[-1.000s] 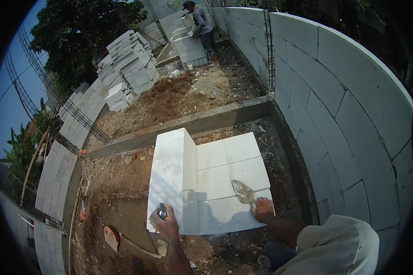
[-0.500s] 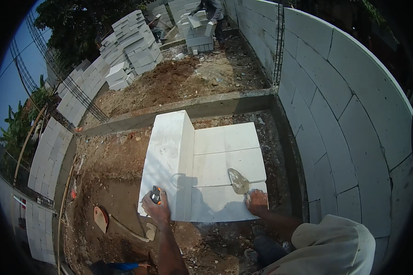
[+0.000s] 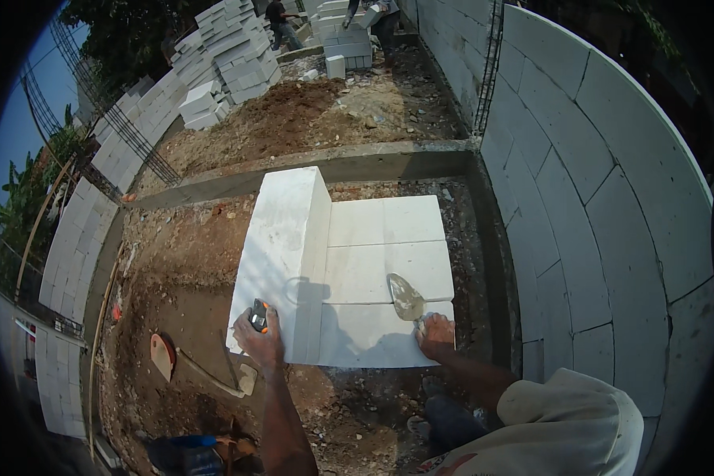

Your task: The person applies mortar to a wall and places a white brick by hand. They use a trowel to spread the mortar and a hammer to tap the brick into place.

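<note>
A stack of white building blocks [image 3: 389,259] lies before me, with one long block [image 3: 282,230] raised along its left side. My left hand [image 3: 259,339] is closed round a black and orange tape measure [image 3: 258,316], at the near end of the raised block. At the near right of the lower blocks, my right hand [image 3: 436,336] grips a trowel [image 3: 405,297] by its handle. The trowel's blade points away from me, resting on or just over the block tops; I cannot tell which.
Block walls stand on the right [image 3: 611,206] and left [image 3: 78,246]. A concrete beam [image 3: 309,176] crosses beyond the stack. On the dirt lie an orange-edged tool [image 3: 163,356] and a hoe-like tool [image 3: 214,374]. Two people work near far block piles [image 3: 242,59].
The whole view has shifted, so the stack sits a little higher and further left. Both hands keep their holds. In the background, a person stands more upright and a block stands before the far pile.
</note>
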### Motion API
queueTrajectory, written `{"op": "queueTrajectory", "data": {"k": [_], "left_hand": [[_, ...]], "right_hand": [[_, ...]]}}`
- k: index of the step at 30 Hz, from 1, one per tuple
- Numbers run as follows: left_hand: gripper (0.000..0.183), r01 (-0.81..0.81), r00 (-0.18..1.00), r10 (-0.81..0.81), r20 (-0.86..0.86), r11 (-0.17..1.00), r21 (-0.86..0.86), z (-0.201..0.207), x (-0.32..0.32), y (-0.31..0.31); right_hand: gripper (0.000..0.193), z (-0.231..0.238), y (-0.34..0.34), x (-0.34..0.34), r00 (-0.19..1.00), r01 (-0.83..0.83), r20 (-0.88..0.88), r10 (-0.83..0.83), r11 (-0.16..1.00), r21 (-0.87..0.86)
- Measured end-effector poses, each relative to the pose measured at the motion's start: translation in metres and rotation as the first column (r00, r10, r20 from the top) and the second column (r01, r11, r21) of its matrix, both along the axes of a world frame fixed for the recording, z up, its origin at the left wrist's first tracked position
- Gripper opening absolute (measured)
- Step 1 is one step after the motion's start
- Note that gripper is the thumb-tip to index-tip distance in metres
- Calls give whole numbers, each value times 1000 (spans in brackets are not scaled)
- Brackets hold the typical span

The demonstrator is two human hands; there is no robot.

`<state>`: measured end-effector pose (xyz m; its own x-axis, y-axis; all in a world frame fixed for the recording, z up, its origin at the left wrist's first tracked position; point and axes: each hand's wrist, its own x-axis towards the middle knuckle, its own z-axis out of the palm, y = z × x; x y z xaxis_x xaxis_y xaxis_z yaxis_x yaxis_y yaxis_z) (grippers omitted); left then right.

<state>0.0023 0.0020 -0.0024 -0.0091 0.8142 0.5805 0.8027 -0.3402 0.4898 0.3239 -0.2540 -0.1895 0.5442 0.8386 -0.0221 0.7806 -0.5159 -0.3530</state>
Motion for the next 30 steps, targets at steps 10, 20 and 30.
{"op": "queueTrajectory", "data": {"k": [10,20,30], "left_hand": [[48,-19,1000,19,13,1000,-20,2,0,0],[50,-16,999,16,27,1000,-6,1,-2,0],[50,-1,1000,0,31,1000,15,2,-2,-1]], "right_hand": [[49,7,3,-1,999,-3,-32,1,998,-61],[46,0,2,-1,999,-13,31,14,999,-39],[47,13,5,-1,1000,-23,5,23,997,-75]]}}
